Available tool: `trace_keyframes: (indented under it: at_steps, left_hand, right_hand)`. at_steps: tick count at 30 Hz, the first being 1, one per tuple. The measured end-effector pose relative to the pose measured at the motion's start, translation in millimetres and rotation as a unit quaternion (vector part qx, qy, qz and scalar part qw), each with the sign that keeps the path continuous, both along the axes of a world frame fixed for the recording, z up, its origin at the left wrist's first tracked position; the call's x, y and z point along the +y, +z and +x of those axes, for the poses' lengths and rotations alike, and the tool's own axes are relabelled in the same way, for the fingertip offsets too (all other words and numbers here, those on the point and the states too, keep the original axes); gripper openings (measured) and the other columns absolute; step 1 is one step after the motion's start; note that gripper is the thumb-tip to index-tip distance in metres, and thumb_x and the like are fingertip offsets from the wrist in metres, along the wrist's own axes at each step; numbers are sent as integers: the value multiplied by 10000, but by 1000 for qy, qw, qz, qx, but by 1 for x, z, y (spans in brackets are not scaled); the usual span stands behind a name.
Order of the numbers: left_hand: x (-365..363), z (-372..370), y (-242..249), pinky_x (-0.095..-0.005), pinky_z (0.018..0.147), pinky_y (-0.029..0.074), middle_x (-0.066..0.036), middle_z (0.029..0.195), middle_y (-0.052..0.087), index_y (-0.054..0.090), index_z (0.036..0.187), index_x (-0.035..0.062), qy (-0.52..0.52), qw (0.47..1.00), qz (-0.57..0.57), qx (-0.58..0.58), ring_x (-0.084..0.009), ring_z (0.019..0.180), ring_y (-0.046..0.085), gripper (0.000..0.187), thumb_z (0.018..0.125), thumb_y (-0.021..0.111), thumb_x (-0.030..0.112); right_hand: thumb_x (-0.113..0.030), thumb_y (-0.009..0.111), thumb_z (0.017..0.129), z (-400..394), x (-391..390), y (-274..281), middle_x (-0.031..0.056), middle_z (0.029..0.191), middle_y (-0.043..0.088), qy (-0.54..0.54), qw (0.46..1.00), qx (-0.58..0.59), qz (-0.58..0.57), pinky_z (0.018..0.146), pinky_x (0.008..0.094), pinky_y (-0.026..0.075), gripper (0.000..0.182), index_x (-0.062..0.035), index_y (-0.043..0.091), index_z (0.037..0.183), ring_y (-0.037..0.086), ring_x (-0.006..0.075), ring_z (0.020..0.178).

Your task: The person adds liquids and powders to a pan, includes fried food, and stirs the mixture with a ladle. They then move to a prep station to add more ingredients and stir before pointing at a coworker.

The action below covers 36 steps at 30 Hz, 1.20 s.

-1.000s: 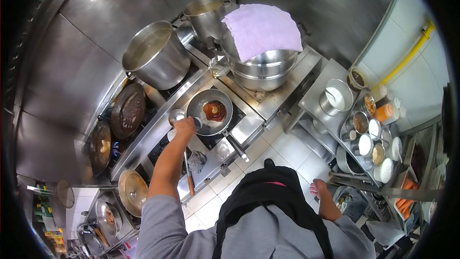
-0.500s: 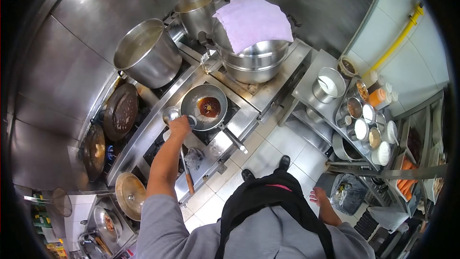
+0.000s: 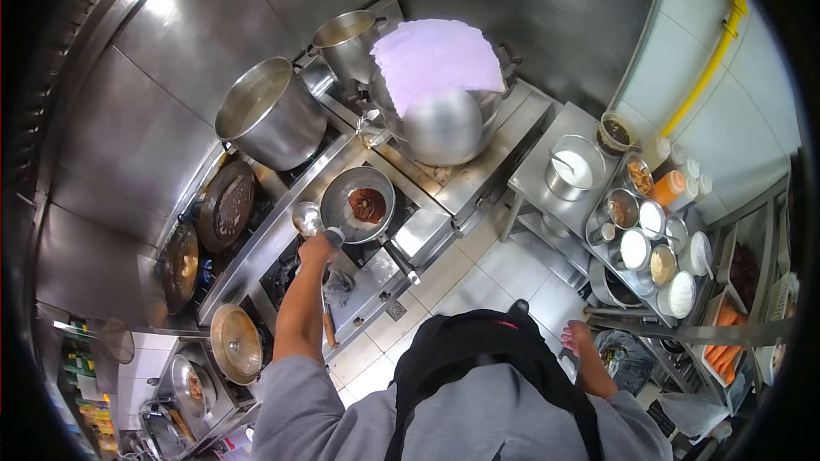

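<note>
My left hand (image 3: 316, 249) is closed on a small grey, dark-rimmed thing (image 3: 334, 237) at the left rim of a frying pan (image 3: 357, 181). Its kind is too small to make out. Dark brown sauce (image 3: 367, 205) with a lump in it lies in the pan, whose handle (image 3: 401, 263) points down to the right. Just beyond my knuckles sits the bowl of a ladle (image 3: 306, 218); its wooden handle (image 3: 330, 329) shows below my forearm, which hides the part between. Low at my right side hangs my right hand (image 3: 577, 338), fingers apart, apparently with nothing in it.
A stockpot (image 3: 272, 115) and a smaller pot (image 3: 346, 41) stand at the back. A lilac cloth (image 3: 437, 60) covers part of a large steel pot. Two dark woks (image 3: 226, 205) are at left. A steel side table (image 3: 547, 166) holds several containers; a bin (image 3: 619, 358) stands below.
My view has shifted slightly. My left hand stays by the pan's left rim with the small thing. The sauce has a somewhat different shape. My right hand still hangs at my side.
</note>
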State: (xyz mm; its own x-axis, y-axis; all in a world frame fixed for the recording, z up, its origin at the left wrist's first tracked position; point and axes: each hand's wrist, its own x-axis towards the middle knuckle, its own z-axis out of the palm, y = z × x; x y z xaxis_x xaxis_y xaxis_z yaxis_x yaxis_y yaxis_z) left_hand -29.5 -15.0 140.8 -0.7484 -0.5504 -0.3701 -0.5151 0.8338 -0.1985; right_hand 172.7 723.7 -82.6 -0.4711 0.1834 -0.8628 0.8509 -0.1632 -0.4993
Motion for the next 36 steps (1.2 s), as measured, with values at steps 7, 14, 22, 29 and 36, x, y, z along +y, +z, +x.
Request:
trace_keyframes:
  at_steps: [7,14,22,29,36]
  left_hand:
    - [23,59,-37,-402,943,483,-192,1150,653,456,1324,36,118,886,273,355,-329,1066,639,787,660,839,214]
    - [88,78,-19,-375,972,437,-141,1225,575,409,1360,23,119,762,364,522,-274,1091,582,723,749,786,105]
    - [83,46,51,-467,957,483,-193,1236,649,481,1344,70,100,982,121,104,-376,1167,615,745,702,744,342]
    - [56,13,19,-443,958,495,-182,1262,641,464,1393,91,32,998,15,-48,-308,1167,633,708,752,660,320]
    - [15,52,-61,-439,988,452,-244,1276,604,444,1376,77,115,902,282,308,-407,1175,590,812,677,800,289]
  right_hand:
    - [-312,561,936,-23,23,10,96,1095,597,7,1000,-11,4,760,482,521,382,-143,516,1276,605,275,917]
    - [-290,589,926,-66,3,35,62,1032,629,64,997,47,-23,764,426,524,337,-148,548,1229,614,231,889]
    - [-290,599,931,-104,-11,53,58,1045,638,120,991,67,-2,738,388,525,324,-137,560,1214,628,222,892]
    - [-257,600,917,-100,-38,53,56,1038,643,137,987,79,-15,726,361,536,320,-134,568,1212,632,207,875]
    - [-201,622,892,-77,-70,81,60,1045,643,116,988,100,-37,728,356,547,358,-128,568,1239,634,196,879]
